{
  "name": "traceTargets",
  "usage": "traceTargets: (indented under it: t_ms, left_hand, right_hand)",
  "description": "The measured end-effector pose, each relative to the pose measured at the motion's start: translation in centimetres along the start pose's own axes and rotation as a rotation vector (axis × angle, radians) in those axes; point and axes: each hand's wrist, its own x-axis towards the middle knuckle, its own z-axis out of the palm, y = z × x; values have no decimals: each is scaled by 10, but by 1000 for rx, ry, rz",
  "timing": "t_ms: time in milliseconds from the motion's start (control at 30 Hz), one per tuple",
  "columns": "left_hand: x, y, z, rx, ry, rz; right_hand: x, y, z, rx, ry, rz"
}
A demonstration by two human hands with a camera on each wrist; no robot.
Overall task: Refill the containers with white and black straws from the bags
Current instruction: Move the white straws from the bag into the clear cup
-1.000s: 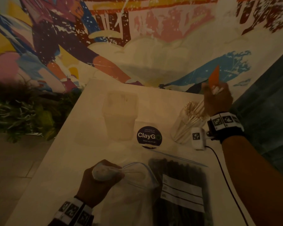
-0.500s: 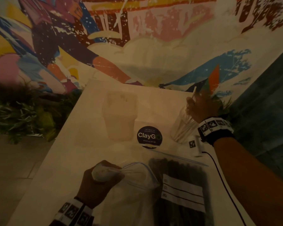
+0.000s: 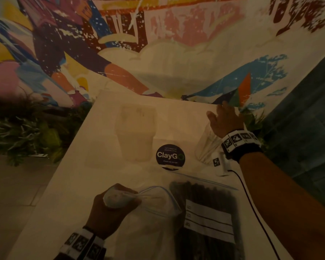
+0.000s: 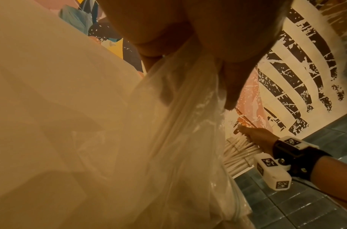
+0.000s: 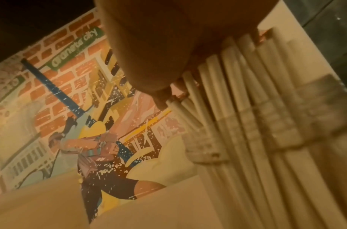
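Note:
My left hand [image 3: 120, 198] grips the bunched mouth of an emptied clear zip bag [image 3: 154, 212] at the near edge of the white table [image 3: 69, 184]; the left wrist view shows my fingers [image 4: 188, 46] clenched on the bag's plastic [image 4: 168, 124]. My right hand [image 3: 224, 120] lies flat, fingers straight, on the tops of the white straws [image 5: 247, 108] standing in a clear cup [image 3: 204, 147] at the right. A zip bag of black straws [image 3: 204, 212] lies beside my left hand. A translucent square container [image 3: 135, 132] stands at mid-table.
A round dark "ClayGo" sticker [image 3: 170, 155] sits between the container and the cup. A painted mural wall [image 3: 176, 44] rises behind the table, plants [image 3: 26, 132] to the left, and dark tiled floor [image 3: 308, 128] to the right.
My right hand held a bunch of white straws above the cup, lowered them in, and now rests flat on their tops. The left hand has stayed on the bag.

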Motion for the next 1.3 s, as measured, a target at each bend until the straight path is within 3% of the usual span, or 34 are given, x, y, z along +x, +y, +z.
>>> traceTargets:
  t_ms: [133, 333, 467, 533, 633, 700, 867, 933, 1033, 1167, 1300]
  left_hand:
    - [0, 4, -1, 51, -36, -18]
    - [7, 11, -9, 197, -199, -49]
    - [11, 14, -17, 326, -292, -30]
    - [11, 14, -22, 354, -330, -16]
    - [8, 14, -28, 412, -352, -15]
    - [8, 13, -30, 449, -352, -3]
    - [6, 13, -25, 479, -345, 108]
    - [5, 6, -24, 437, -315, 152]
    - [4, -3, -21, 392, -241, 154]
    - [1, -2, -15, 288, -179, 157]
    - [2, -4, -18, 209, -178, 119]
  right_hand:
    - [-4, 3, 9, 16, 4, 21]
    - [-13, 0, 4, 28, 26, 44]
    - [-62, -31, -15, 408, 445, -166]
    - [-107, -55, -15, 622, 316, -303]
    - [-169, -83, 6, 744, -136, -447]
    - [-198, -95, 29, 736, -315, -504]
    - [-226, -105, 73, 694, -381, -459]
    - [-230, -104, 78, 574, -400, -536]
    - [-238, -103, 80, 475, -267, -667]
    - [-237, -108, 87, 488, -108, -636]
    - [-237, -110, 81, 492, -121, -675]
